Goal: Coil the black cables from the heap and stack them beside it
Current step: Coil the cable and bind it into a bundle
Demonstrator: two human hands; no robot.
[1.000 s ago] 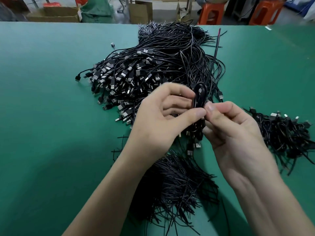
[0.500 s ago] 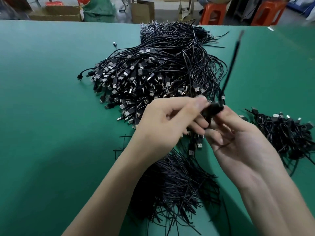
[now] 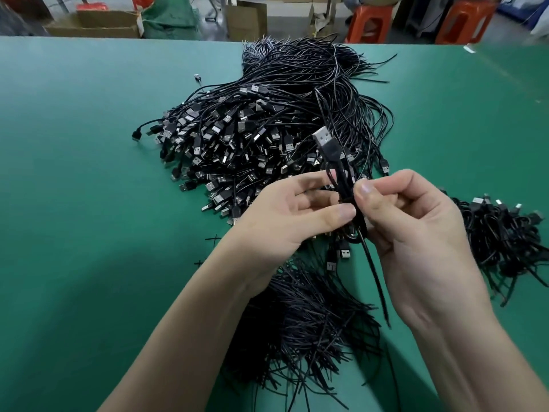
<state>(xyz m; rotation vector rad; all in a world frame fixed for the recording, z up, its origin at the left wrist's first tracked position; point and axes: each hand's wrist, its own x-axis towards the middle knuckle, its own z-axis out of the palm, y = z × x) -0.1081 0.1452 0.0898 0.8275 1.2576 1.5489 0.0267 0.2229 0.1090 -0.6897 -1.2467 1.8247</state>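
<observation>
Head view, looking down on a green desk (image 3: 89, 203). Both hands meet at frame centre, over the near edge of the heap.

Left hand (image 3: 291, 215): thumb and forefinger pinch a folded black cable (image 3: 346, 185) from the left, so the grip is clamped on it.
Right hand (image 3: 416, 233): fingers curled, thumb and forefinger pinching the same cable from the right. This grip is clamped on it too.

The cable is held roughly upright as a narrow bundle of loops. Its USB plug (image 3: 323, 141) sticks up above the fingers, metal end tilted toward the upper left. One loose tail (image 3: 375, 278) hangs from the bundle, past the right palm, toward lower centre.

The heap (image 3: 267, 129) of black cables fills upper centre. Plugs are massed on its left and near sides, and thin wire ends fan toward the far edge of the desk. A second mass of wire ends (image 3: 312, 322) lies at lower centre, partly under the forearms.

The stack (image 3: 499, 233) of coiled cables sits at the right of the frame, beyond the right hand and apart from the heap. A small stray connector (image 3: 197, 77) lies alone on the desk, left of the heap's far end.

Top of frame, beyond the desk: cardboard boxes (image 3: 104, 22) at upper left, orange stools (image 3: 371, 22) at upper right.
</observation>
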